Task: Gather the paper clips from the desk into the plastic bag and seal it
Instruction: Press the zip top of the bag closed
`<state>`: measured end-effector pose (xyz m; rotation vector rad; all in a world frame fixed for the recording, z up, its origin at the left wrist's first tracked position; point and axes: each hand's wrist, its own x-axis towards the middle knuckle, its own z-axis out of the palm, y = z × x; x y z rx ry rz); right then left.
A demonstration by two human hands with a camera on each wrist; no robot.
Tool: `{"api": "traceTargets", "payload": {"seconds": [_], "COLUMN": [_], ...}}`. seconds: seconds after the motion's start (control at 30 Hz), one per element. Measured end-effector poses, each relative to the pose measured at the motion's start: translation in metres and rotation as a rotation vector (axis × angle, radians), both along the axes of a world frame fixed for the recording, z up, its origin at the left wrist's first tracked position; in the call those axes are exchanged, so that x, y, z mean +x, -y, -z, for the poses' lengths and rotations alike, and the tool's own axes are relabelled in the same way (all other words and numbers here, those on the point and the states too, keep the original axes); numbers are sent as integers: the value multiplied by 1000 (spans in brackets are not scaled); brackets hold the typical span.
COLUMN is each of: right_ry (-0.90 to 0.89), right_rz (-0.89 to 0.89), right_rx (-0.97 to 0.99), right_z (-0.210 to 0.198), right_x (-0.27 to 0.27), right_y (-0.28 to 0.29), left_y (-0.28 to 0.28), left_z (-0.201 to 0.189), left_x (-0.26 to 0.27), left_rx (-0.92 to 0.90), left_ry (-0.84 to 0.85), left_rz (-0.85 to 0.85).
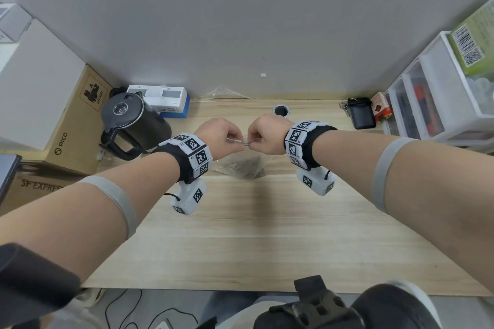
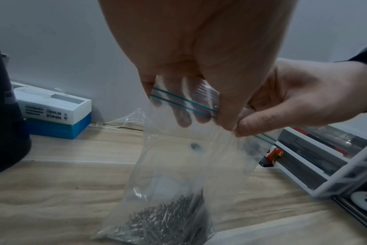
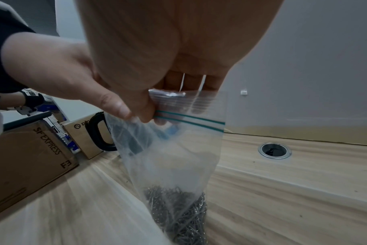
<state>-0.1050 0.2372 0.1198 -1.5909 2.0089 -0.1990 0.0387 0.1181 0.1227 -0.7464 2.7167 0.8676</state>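
Note:
A clear plastic zip bag (image 1: 242,164) (image 2: 178,165) (image 3: 172,149) hangs above the wooden desk (image 1: 267,235), held up by both hands. A heap of metal paper clips (image 2: 163,217) (image 3: 178,213) fills its bottom. Two green zip lines (image 2: 182,103) (image 3: 191,121) run across its top. My left hand (image 1: 222,137) (image 2: 199,66) pinches the top strip at the left. My right hand (image 1: 267,136) (image 3: 168,58) pinches it beside the left thumb. The thumbs of both hands meet at the zip line. Whether the zip is closed cannot be told.
A black kettle (image 1: 131,123) and cardboard boxes (image 1: 66,120) stand at the left. A white and blue box (image 1: 163,101) sits by the wall. White plastic drawers (image 1: 438,93) and a black pouch (image 1: 361,113) are at the right. A cable hole (image 1: 280,110) lies behind the hands.

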Motion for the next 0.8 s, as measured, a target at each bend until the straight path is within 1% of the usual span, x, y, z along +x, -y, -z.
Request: {"api": "traceTargets", "payload": {"seconds": [0.13,0.23,0.37,0.53,0.67,0.8], "right_ry": [-4,-28,-31,-11,-37,-20], "right_rz": [1,27,20,72,62,96], "right_rx": [19,26,34,27,8,-3], "right_z": [0,1,2,2,5,7], "right_x": [-7,-13,-11,-20,-21,-22], "right_y": [-5,-8,-6,-12,-13,-17], "left_y": [-1,-2,0,6,6,8], "left_z": [0,-1,-1,3,4,5], "left_x": [0,0,-1,2,1,2], "left_rx": [-66,-56,-62,-56,-46,-26], "left_ry": [-2,-19,-18,-21,-28,-34], "left_rz": [16,20,53,41,30,11]}}
